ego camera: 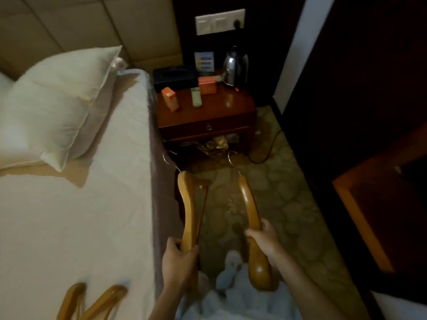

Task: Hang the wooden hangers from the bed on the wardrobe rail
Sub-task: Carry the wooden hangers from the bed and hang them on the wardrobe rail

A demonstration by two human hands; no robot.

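Observation:
I hold one wooden hanger in each hand over the carpet beside the bed. My left hand [179, 259] grips the lower end of the left hanger [188, 204], whose metal hook points away toward the nightstand. My right hand [262, 239] is closed around the middle of the right hanger [248, 204], hook also pointing away. Two more wooden hangers [92, 301] lie on the white bed [69, 215] near its bottom edge. The dark wardrobe [369, 112] stands on the right; its rail is not visible.
A white pillow [53, 107] lies at the head of the bed. A dark wooden nightstand [208, 116] ahead carries a kettle [235, 65], boxes and a remote. A cable runs across the patterned carpet [277, 192]. A narrow aisle runs between bed and wardrobe.

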